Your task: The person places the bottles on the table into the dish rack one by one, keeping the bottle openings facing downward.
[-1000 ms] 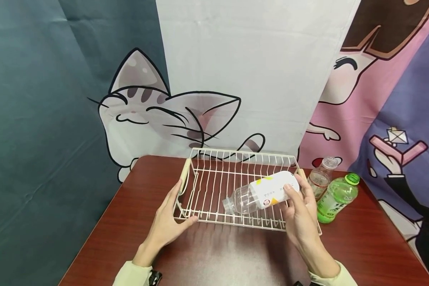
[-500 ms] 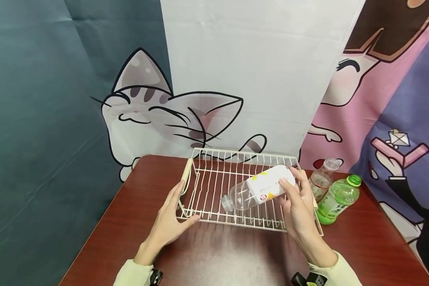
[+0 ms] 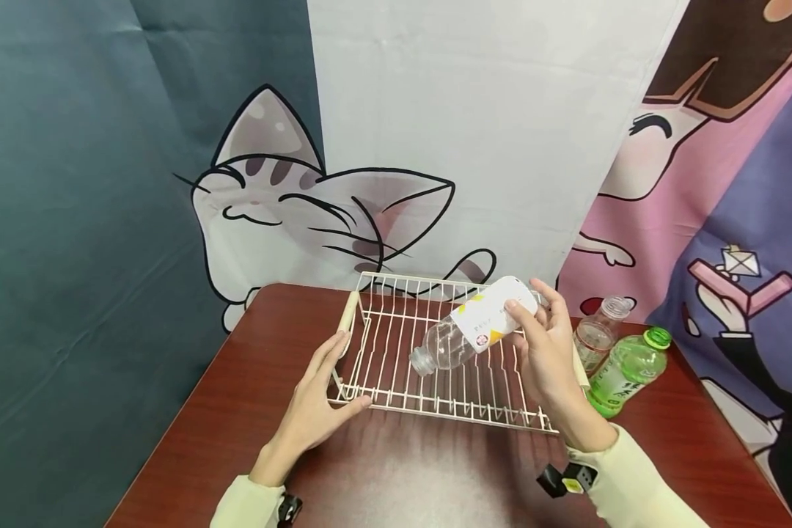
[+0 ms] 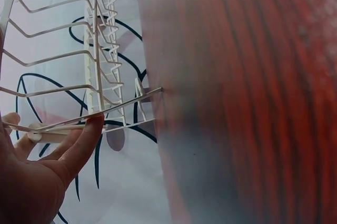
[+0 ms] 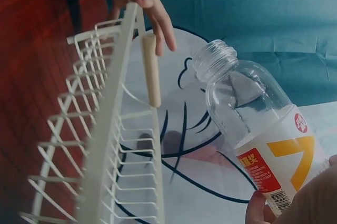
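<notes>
A clear plastic bottle (image 3: pixel 471 323) with a white label tilts above the white wire dish rack (image 3: pixel 396 398). Its uncapped mouth points down and left, and my right hand (image 3: pixel 549 352) grips it near the base. My left hand (image 3: pixel 317 396) rests on the rack's front left corner, thumb along the front rail and fingers nearly straight beside the pale handle (image 3: pixel 348 312). In the left wrist view, a fingertip touches the wire rack (image 4: pixel 95 71). The right wrist view shows the bottle (image 5: pixel 253 103) apart from the rack (image 5: pixel 113 103).
A green-tinted bottle (image 3: pixel 627 374) and a clear bottle (image 3: pixel 597 337) stand on the brown table (image 3: pixel 251 367), just right of the rack. A printed cloth backdrop (image 3: pixel 488 132) hangs behind the table.
My right hand has raised the bottle's base, so the bottle tilts more steeply, mouth down, higher over the rack. The left hand keeps its place on the rack.
</notes>
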The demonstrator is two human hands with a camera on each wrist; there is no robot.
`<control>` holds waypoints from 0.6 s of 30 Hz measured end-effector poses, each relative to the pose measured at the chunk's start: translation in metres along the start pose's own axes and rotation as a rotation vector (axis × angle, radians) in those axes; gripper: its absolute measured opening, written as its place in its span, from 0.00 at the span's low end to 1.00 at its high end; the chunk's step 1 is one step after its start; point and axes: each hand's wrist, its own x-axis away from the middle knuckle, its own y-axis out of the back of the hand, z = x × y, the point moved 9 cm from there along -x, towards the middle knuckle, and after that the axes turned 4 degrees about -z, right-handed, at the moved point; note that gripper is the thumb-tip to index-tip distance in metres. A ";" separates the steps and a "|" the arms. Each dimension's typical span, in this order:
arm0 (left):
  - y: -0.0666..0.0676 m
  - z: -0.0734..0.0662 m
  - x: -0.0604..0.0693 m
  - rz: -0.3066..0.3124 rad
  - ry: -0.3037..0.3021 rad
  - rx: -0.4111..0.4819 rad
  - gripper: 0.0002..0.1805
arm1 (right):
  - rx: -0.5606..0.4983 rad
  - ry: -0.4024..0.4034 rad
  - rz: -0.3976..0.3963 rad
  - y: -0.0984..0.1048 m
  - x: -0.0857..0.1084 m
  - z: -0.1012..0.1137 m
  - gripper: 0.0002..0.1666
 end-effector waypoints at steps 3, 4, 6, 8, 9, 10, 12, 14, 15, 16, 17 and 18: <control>-0.001 -0.001 -0.002 0.007 -0.009 -0.001 0.62 | 0.007 0.024 0.011 -0.007 -0.007 0.008 0.28; -0.001 -0.001 -0.003 0.007 -0.012 -0.001 0.61 | 0.012 0.029 0.015 -0.009 -0.008 0.010 0.28; -0.001 -0.001 -0.003 0.007 -0.016 -0.001 0.61 | 0.030 0.037 0.024 -0.014 -0.012 0.013 0.29; -0.001 -0.001 -0.004 0.007 -0.019 0.001 0.61 | 0.052 0.046 0.036 -0.020 -0.016 0.016 0.30; -0.001 -0.001 -0.004 0.007 -0.019 0.000 0.61 | 0.064 0.051 0.043 -0.023 -0.019 0.018 0.31; -0.001 -0.001 -0.003 0.008 -0.017 0.000 0.61 | 0.077 0.054 0.047 -0.027 -0.021 0.019 0.31; -0.001 -0.001 -0.003 0.006 -0.016 -0.003 0.62 | 0.100 0.063 0.059 -0.035 -0.026 0.022 0.33; -0.001 0.000 -0.002 0.004 -0.013 -0.008 0.62 | 0.126 0.074 0.073 -0.043 -0.031 0.023 0.35; 0.000 0.000 -0.002 0.002 -0.013 -0.012 0.62 | 0.137 0.080 0.079 -0.047 -0.034 0.024 0.36; 0.000 0.000 -0.002 0.002 -0.013 -0.014 0.62 | 0.147 0.087 0.084 -0.051 -0.037 0.024 0.38; 0.000 0.000 -0.001 0.001 -0.013 -0.015 0.62 | 0.158 0.095 0.091 -0.055 -0.040 0.025 0.39; 0.000 0.000 -0.001 0.002 -0.012 -0.015 0.62 | 0.173 0.104 0.094 -0.059 -0.042 0.025 0.40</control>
